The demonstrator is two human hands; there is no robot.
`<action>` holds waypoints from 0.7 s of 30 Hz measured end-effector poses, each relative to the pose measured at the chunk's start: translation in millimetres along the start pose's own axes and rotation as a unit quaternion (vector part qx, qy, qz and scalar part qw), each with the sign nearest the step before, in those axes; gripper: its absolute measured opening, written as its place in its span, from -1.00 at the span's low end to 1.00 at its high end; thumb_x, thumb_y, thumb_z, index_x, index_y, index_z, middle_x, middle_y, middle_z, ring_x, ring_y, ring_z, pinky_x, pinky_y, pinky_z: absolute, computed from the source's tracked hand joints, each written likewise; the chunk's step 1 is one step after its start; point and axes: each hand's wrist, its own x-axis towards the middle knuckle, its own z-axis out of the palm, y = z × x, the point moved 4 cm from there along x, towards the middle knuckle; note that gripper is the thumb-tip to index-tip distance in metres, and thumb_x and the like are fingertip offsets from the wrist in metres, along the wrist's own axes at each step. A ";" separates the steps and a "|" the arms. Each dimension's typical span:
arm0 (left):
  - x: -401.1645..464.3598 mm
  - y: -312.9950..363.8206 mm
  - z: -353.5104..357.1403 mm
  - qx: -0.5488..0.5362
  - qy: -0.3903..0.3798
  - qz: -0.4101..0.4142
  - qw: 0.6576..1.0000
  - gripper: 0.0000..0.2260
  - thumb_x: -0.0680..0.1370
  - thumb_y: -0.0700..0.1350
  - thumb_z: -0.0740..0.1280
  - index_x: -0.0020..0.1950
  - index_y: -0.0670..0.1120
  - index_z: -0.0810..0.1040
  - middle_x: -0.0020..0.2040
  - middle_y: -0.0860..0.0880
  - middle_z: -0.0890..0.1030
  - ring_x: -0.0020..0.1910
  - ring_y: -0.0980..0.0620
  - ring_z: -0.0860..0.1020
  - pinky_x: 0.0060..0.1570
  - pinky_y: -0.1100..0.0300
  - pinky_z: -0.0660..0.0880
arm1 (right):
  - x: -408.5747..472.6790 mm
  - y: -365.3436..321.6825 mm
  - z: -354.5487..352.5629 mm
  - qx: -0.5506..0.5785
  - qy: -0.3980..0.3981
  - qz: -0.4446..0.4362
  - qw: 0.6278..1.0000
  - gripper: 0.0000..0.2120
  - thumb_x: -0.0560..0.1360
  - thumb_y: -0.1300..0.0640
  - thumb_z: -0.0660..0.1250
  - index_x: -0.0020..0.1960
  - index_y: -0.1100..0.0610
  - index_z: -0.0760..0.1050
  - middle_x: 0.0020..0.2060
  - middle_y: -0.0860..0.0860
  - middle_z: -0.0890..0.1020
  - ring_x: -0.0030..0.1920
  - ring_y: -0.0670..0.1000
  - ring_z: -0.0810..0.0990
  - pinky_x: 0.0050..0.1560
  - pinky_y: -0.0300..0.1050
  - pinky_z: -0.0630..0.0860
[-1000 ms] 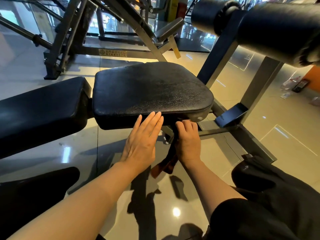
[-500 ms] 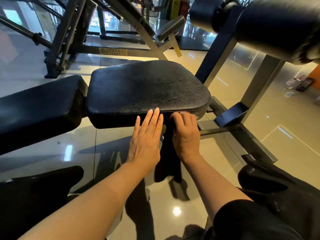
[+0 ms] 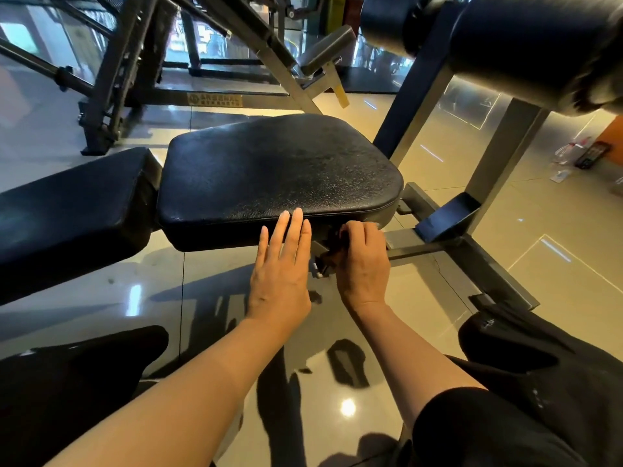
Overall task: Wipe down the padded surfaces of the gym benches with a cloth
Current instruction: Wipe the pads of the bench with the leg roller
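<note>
Left hand [image 3: 281, 276] flat & open on front edge of bumpy black seat pad [image 3: 276, 173]. Right hand [image 3: 362, 261] curled, gripping dark cloth [image 3: 333, 244] w/ metal frame [image 3: 435, 246] beside it.

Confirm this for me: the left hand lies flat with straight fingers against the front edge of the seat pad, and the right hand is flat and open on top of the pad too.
Not quite. The left hand does lie flat against the front edge of the seat pad, but the head view shows the right hand curled round a dark cloth just below the pad's edge, not flat on top.
</note>
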 end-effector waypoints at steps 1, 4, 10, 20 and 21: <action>0.3 0.6 0.2 -0.005 -0.005 -0.002 1.000 -0.24 0.56 -0.17 0.17 0.53 -0.16 -0.34 0.52 -0.13 -0.40 0.47 -0.11 -0.43 0.47 -0.04 -0.35 | 3.8 -5.6 -0.4 0.010 0.007 -0.024 1.000 -0.85 0.40 0.33 0.34 -0.03 0.24 0.51 -0.14 0.15 0.54 -0.20 0.12 0.46 -0.32 -0.14 0.34; 2.0 1.8 0.2 -0.006 -0.007 -0.005 1.000 -0.28 0.57 -0.14 0.13 0.53 -0.17 -0.33 0.53 -0.15 -0.37 0.49 -0.12 -0.39 0.49 -0.06 -0.29 | 4.7 -1.3 2.1 0.015 -0.010 -0.016 1.000 -0.81 0.40 0.35 0.34 0.01 0.25 0.53 -0.11 0.16 0.55 -0.16 0.16 0.49 -0.30 -0.06 0.42; 1.4 1.2 -0.3 -0.018 0.029 0.013 0.999 -0.21 0.51 -0.13 0.26 0.54 -0.19 -0.22 0.56 -0.18 -0.22 0.53 -0.14 -0.28 0.49 -0.06 -0.24 | 5.4 -14.8 1.7 0.054 0.018 0.016 0.998 -0.89 0.45 0.31 0.27 -0.04 0.24 0.51 -0.14 0.16 0.54 -0.18 0.16 0.49 -0.32 -0.05 0.43; 0.8 -0.6 -4.3 0.015 -0.016 0.021 1.000 -0.23 0.54 -0.19 0.19 0.53 -0.16 -0.32 0.53 -0.14 -0.35 0.50 -0.12 -0.36 0.48 -0.02 -0.33 | -1.1 -7.7 8.3 0.047 0.029 0.039 0.998 -0.86 0.41 0.39 0.29 -0.07 0.22 0.47 -0.17 0.14 0.50 -0.20 0.10 0.41 -0.22 -0.23 0.20; 1.7 -0.6 -3.1 0.009 -0.004 0.025 1.000 -0.26 0.53 -0.20 0.16 0.54 -0.17 -0.28 0.55 -0.16 -0.30 0.52 -0.13 -0.32 0.49 -0.03 -0.31 | 3.3 -13.9 7.4 0.052 0.037 0.013 0.998 -0.85 0.42 0.41 0.32 -0.06 0.22 0.48 -0.17 0.14 0.51 -0.20 0.10 0.40 -0.23 -0.21 0.23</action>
